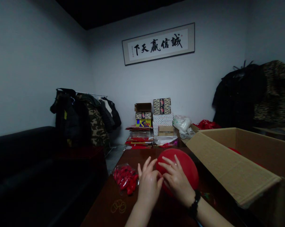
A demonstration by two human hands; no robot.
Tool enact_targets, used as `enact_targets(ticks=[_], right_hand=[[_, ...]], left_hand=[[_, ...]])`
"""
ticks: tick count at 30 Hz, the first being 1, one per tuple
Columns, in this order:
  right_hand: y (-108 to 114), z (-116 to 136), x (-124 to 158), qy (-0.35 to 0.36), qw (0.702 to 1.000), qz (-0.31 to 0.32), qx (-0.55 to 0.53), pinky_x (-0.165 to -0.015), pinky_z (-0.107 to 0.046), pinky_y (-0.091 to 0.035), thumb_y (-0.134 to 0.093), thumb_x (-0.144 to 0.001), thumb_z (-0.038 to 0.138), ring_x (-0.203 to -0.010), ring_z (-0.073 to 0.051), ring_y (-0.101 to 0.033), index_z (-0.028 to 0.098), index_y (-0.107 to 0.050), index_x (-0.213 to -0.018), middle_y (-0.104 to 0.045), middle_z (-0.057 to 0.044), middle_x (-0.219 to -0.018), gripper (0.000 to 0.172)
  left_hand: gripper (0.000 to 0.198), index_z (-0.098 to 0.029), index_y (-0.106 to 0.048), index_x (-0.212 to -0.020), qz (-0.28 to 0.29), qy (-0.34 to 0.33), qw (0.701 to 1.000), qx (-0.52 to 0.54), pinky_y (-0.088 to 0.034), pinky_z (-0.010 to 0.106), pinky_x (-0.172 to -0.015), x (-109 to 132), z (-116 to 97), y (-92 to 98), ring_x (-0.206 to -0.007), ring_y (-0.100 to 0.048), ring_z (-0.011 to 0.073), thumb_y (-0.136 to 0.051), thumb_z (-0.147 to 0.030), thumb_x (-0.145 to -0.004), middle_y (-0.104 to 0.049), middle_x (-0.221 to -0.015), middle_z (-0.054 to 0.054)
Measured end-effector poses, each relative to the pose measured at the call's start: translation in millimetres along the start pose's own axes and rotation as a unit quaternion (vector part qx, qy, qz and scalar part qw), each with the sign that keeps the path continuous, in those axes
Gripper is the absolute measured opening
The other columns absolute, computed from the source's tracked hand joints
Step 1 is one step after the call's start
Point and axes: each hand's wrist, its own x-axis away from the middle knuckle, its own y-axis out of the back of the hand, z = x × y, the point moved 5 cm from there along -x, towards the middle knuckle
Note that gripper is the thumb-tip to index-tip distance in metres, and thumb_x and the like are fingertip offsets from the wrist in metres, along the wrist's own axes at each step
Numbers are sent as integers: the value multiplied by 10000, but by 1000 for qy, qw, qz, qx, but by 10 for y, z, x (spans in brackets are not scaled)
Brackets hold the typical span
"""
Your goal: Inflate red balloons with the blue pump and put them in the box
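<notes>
A round, inflated red balloon (188, 167) is over the dark brown table, just behind my hands. My left hand (149, 181) pinches at the balloon's near left side with thumb and index finger, its other fingers raised. Meeting it there, my right hand (176, 179) also has thumb and index finger together, with the remaining fingers spread in front of the balloon. The balloon's neck is mostly hidden by my fingertips. A black band (195, 203) circles my right wrist. Left of my hands lies a clear bag of uninflated red balloons (125, 178), and nearer, several rubber bands (118, 206).
A large open cardboard box (229, 167) stands at the right, with something red inside. Beyond the table (135, 154) are stacked boxes (162, 119) and red packets (139, 137). A black sofa (26, 170) stands at the left, near hanging coats (85, 116).
</notes>
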Motion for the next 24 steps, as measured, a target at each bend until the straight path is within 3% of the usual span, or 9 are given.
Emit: enact_targets(ticks=[4,9,17,24], right_hand=[[-39,-20,28,-6,1000,6,10,-1073,-637,-167,-521,-834,192,-1298,-247,-343,211,-616,-735,-573,-35,-1266,138],[-50,-13,45,1,1000,0,5,-1064,-631,-217,-524,-835,192,-1283,-240,-373,209,-601,-691,-578,-12,-1263,165],[-13,-14,38,-4,1000,0,-9,-1061,-621,-241,-541,-833,205,-1265,-235,-396,211,-604,-684,-619,-13,-1203,161],[-21,2,26,19,1000,-2,6,-1056,-610,-255,-538,-829,181,-1258,-234,-405,210,-604,-689,-609,-25,-1219,158]], left_hand=[[126,-199,-602,-650,-2,-3,1000,14,-126,730,-989,-9,8,-20,-1292,-342,313,-603,-82,-696,-537,-1293,74],[142,-202,-601,-637,22,23,999,37,-148,717,-987,-2,80,-101,-1265,-380,301,-590,-68,-684,-577,-1232,66],[122,-191,-604,-610,23,73,991,114,-323,623,-958,6,206,-166,-1112,-510,272,-584,-87,-671,-614,-1105,88],[87,-216,-658,-668,36,65,991,111,-243,691,-968,47,238,-136,-1244,-403,311,-617,-152,-711,-570,-1244,81]])
